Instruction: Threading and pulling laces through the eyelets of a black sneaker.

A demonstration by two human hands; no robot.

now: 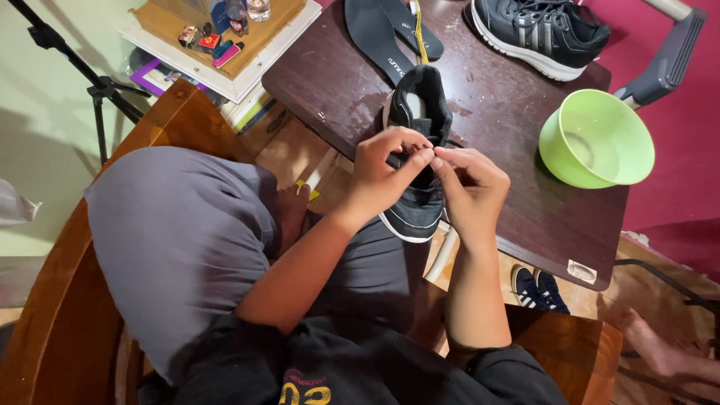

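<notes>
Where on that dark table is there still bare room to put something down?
Bare room on the dark table lies between the held shoe and the green bowl, running to the near corner. The far edge is crowded with insoles and a second sneaker.

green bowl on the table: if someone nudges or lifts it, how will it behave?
The green bowl looks like thin plastic, so probably light and easy to slide on the dark table. It seems to hold a little liquid, so a sharp push may slosh it. Its wide rim over a narrower base suggests it could tip if pushed high.
</notes>
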